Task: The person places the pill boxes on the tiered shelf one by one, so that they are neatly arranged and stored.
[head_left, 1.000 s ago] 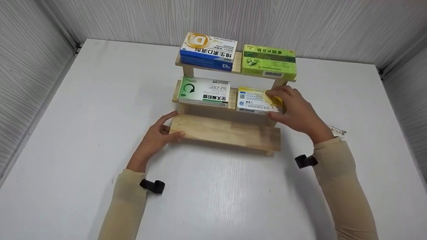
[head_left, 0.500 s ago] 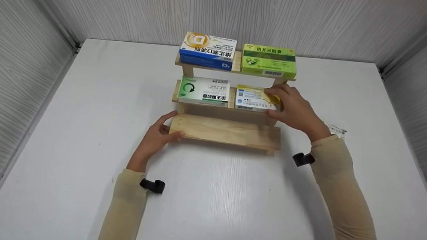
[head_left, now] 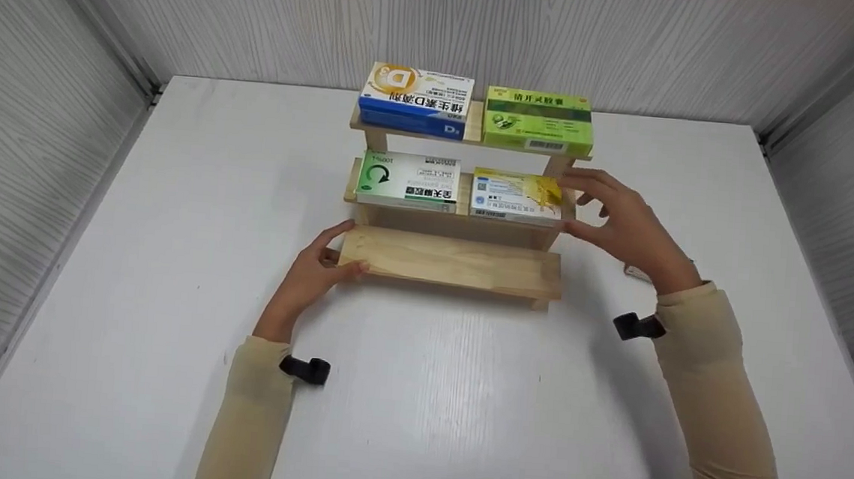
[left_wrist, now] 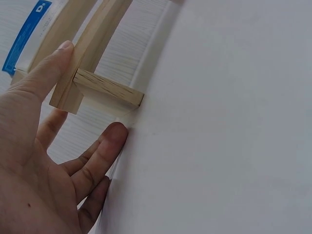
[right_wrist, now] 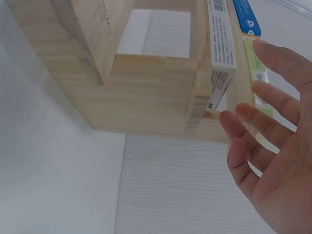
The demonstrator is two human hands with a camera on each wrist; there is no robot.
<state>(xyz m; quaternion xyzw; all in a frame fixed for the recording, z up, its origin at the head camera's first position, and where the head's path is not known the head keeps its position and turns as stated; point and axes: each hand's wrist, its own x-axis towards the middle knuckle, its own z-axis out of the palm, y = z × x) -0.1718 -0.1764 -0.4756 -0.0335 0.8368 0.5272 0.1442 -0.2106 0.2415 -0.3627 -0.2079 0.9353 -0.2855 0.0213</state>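
A three-tier wooden display rack [head_left: 455,260] stands on the white table. My left hand [head_left: 312,273] grips the left end of its lowest board; in the left wrist view the thumb [left_wrist: 58,56] lies along the board's edge, with a finger behind. On the middle tier, at the right, lies a white and yellow medicine box [head_left: 513,195]. Just right of that box is my right hand [head_left: 627,220], thumb and fingers spread apart, holding nothing. The right wrist view shows the box's white side [right_wrist: 223,53] beyond the loose fingertips.
A white and green medicine box [head_left: 408,182] shares the middle tier. Above are a blue and white D3 box [head_left: 416,100] and a green box [head_left: 539,121]. A small printed piece [head_left: 637,272] lies on the table, partly hidden by the right wrist. Grey wood-grain walls surround the table.
The white and yellow box shifted slightly left in my right hand's grip. That hand then let go and moved right, off the box. The left hand stays on the rack.
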